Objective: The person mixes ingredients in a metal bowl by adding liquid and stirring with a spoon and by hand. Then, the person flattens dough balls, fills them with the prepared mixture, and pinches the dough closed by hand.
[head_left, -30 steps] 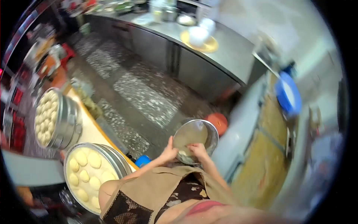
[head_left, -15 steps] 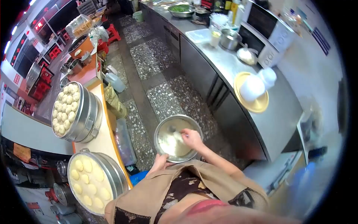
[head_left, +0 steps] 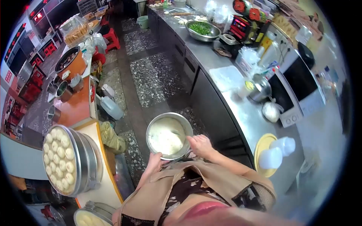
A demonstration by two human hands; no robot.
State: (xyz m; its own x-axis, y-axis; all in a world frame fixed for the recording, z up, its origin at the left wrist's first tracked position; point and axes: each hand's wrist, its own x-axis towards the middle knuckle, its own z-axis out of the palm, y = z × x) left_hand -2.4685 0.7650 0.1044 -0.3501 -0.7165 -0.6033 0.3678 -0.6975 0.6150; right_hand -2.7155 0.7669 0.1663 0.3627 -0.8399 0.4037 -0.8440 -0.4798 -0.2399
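Silvery round metal bowl of pale mix between my left hand, pinching its rim, and right hand, moved from inside to rim, grip unclear; mixing seems paused

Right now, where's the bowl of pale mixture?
Just below centre in the head view, the bowl has the left hand at its near rim, the right hand at its right.

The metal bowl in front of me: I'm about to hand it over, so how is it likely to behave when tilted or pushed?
The metal bowl is probably stiff, given its shiny round rim. Its pale contents may shift or spill if tilted, since the top is open.
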